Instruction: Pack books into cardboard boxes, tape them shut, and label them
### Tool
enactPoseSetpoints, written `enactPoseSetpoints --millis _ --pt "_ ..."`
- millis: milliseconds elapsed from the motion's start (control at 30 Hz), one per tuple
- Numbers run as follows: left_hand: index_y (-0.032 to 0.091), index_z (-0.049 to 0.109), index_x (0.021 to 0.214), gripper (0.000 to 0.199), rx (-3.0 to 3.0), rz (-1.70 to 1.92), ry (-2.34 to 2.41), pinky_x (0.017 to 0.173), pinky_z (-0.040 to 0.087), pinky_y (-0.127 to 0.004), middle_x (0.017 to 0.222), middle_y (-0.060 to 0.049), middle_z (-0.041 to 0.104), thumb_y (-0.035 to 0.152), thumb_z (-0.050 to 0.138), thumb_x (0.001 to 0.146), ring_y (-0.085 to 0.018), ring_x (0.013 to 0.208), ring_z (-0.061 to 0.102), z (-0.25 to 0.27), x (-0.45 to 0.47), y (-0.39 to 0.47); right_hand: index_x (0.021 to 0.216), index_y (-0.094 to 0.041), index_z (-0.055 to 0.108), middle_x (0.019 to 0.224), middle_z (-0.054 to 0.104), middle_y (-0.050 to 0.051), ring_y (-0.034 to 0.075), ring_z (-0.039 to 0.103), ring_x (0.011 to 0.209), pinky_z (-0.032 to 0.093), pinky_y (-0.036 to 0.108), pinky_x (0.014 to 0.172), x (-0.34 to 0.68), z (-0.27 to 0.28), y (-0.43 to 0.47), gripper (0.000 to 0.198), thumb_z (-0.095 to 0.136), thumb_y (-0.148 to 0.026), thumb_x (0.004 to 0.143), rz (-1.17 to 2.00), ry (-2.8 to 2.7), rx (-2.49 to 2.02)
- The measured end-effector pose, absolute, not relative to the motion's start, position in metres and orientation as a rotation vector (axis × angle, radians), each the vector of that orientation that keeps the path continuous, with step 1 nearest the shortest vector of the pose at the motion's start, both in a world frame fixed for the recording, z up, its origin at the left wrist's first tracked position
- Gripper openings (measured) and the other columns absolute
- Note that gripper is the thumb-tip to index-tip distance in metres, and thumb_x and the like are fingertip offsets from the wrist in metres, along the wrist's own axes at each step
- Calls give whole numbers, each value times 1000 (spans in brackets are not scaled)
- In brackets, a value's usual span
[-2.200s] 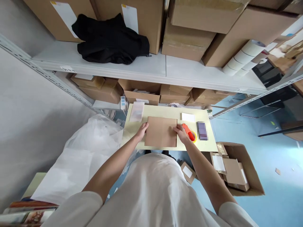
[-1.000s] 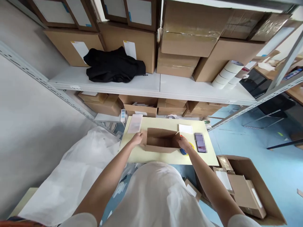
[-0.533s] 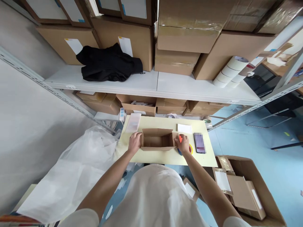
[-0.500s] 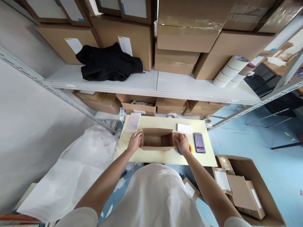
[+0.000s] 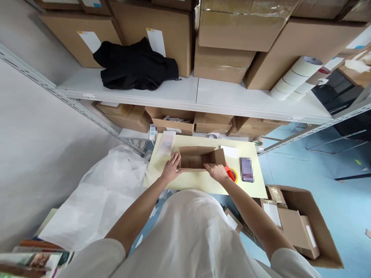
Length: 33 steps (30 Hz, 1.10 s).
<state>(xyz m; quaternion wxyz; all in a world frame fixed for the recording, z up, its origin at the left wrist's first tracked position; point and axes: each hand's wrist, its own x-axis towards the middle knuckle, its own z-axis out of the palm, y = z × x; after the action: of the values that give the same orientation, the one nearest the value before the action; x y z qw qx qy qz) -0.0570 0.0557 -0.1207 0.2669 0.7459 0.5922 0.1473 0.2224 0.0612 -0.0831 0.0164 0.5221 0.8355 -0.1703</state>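
Note:
A small open-topped cardboard box (image 5: 193,159) stands on the cream table (image 5: 199,185), its inside bare and its right end flap sticking outward. My left hand (image 5: 171,168) holds the box's left end, fingers along the edge. At the near right corner my right hand (image 5: 215,171) grips the near wall, fingertips over its rim. Just right of that hand lies a red tape dispenser (image 5: 230,172) with a yellow-edged roll (image 5: 235,176), partly hidden by the hand and flap.
A phone (image 5: 247,170), a white card (image 5: 229,151) and a translucent packet (image 5: 166,143) lie on the table. Behind it rises a shelf (image 5: 226,98) with cartons, a black garment (image 5: 136,67) and tape rolls (image 5: 298,77). A large carton (image 5: 327,227) of boxes stands right.
My right hand has moved from the box's right end to its near right corner. The right flap now stands up and outward, and more of the red dispenser shows. The view has shifted slightly.

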Motion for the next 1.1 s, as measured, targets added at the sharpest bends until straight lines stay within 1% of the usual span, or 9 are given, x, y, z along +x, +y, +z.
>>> enactPoseSetpoints --millis 167,367,500,600,667,733,833,933,1100 --pt "22 32 143 71 2004 416 1572 111 17 -50 153 -15 24 49 56 82 -32 141 18 -124 -62 63 126 -24 57 128 60 6 26 56 117 43 38 96 225 -104 48 44 37 -11 89 -454 2719 1595" --pt "26 25 146 75 1967 349 1531 110 12 -57 155 -12 18 22 57 78 -31 142 17 -123 -65 74 136 -22 47 140 48 7 26 43 130 33 45 107 229 -117 39 50 36 -9 89 -404 2803 1568" --pt "25 25 146 75 1866 335 1398 109 12 -59 155 -13 13 23 55 77 -32 142 12 -117 -76 89 141 -18 38 150 33 10 29 27 139 20 53 111 223 -130 23 58 35 -5 85 -301 2767 1588" --pt "24 26 146 69 1803 243 1377 108 6 -63 155 -14 13 33 50 81 -34 142 10 -109 -75 95 144 -13 32 152 27 14 32 21 140 17 54 112 219 -125 14 69 46 -8 77 -303 2729 1581" --pt "21 21 147 79 1833 188 1473 105 2 -66 155 -17 8 47 52 80 -38 142 5 -104 -63 92 144 -11 32 150 30 15 32 24 139 21 52 111 219 -109 17 70 50 -16 77 -382 2754 1510" --pt "15 10 149 103 1910 119 1604 105 2 -67 155 -19 0 61 59 70 -41 141 -3 -101 -46 85 139 -14 42 143 43 13 28 36 133 31 46 107 220 -87 31 56 44 -27 84 -482 2792 1463" --pt "11 -4 148 128 1988 -31 1729 107 7 -65 155 -19 -8 72 62 58 -40 141 -10 -101 -25 74 129 -15 53 136 52 13 26 45 126 38 40 101 220 -55 70 49 32 -40 93 -386 2796 1721" --pt "11 -10 147 135 2025 -99 1745 108 12 -64 155 -18 -7 76 61 53 -39 141 -10 -103 -20 70 134 -14 46 134 52 17 30 48 122 35 43 100 214 -42 115 55 33 -49 93 -185 2593 1996" --pt "12 -12 147 141 2019 -20 1752 109 14 -62 156 -18 -5 75 66 49 -38 142 -7 -107 -24 72 108 -19 64 100 69 16 28 64 94 44 38 80 209 -51 163 62 18 -57 93 -352 2234 1821"
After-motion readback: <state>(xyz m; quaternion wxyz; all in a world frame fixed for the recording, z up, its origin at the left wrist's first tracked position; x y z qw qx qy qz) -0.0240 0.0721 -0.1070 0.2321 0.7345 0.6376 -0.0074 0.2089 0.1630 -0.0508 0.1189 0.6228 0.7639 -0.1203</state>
